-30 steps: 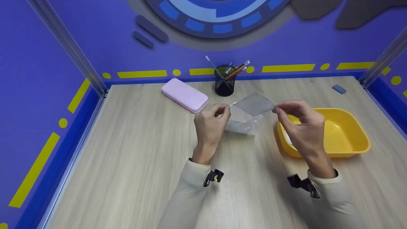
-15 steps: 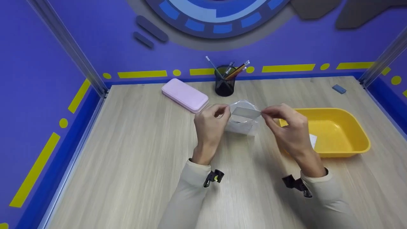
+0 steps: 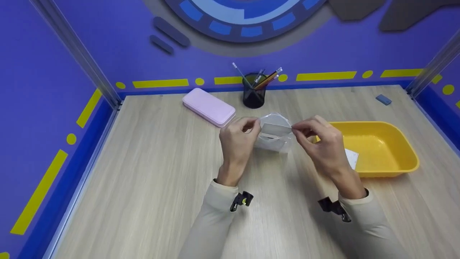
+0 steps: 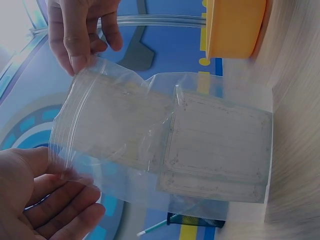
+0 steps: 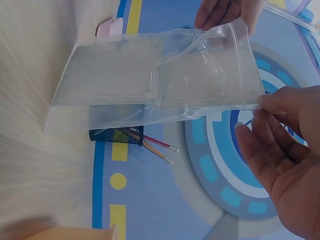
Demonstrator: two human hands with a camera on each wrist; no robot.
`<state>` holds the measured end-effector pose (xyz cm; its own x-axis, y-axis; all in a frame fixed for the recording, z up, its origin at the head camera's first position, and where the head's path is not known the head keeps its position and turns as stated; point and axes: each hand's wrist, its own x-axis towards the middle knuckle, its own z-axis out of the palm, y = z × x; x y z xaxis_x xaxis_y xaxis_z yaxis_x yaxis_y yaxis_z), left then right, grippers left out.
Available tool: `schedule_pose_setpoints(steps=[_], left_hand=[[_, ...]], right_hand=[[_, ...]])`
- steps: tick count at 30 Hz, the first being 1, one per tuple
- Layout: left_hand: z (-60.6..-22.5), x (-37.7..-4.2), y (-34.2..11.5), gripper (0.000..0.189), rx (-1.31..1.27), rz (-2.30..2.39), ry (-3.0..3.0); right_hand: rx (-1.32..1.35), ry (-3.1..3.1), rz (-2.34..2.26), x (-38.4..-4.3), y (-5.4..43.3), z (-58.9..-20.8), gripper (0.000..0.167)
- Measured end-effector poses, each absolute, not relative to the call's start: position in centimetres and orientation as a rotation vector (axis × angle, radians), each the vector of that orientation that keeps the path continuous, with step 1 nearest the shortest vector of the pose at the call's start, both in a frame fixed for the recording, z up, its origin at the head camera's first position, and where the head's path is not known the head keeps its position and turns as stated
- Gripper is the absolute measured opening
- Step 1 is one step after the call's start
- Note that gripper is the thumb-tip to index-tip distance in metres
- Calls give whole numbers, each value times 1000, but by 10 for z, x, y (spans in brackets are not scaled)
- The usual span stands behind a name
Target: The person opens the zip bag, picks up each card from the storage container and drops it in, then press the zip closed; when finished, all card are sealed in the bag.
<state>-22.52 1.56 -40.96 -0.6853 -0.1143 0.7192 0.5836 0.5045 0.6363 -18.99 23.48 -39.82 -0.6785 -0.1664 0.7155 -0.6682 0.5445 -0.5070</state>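
Note:
A clear zip bag [image 3: 274, 145] hangs upright over the table between my two hands, its mouth spread at the top. My left hand [image 3: 239, 140] pinches the left side of that mouth. Across the opening lies a flat, greyish-white card [image 3: 276, 129], most of it down inside the bag. Its right corner meets the fingertips of my right hand [image 3: 325, 144], which pinches it right at the bag's edge. Lower in the bag sits a stack of pale cards [image 4: 217, 147] with a thin decorated border, seen through the plastic in the left wrist view.
A yellow tub [image 3: 363, 124] stands beside my right hand, with a white card [image 3: 352, 158] in it. Behind are a pink case [image 3: 209, 107] and a black mesh cup [image 3: 253, 98] of pencils. A small blue-grey block [image 3: 383, 99] lies at the back right.
My right hand has moved left, bringing the card from above the bag down into its mouth. The left hand stays put on the bag.

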Motion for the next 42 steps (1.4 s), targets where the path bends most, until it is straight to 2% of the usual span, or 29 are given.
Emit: schedule_pose_setpoints(steps=[14,23,35,42], left_hand=[[-410,-225,15,5,-375,-1209,-2020],[-410,-224,15,5,-381,-1212,-2036],[-410,-225,16,5,-397,-1205,-2023],[-410,-225,16,5,-399,-1217,-2022]], right_hand=[[653,-2243,1046,-187,238,-392,19],[627,-2260,1015,-187,259,-383,19],[380,-2494,1025,-193,309,-389,17],[201,-2720,1076,-201,338,-401,26]])
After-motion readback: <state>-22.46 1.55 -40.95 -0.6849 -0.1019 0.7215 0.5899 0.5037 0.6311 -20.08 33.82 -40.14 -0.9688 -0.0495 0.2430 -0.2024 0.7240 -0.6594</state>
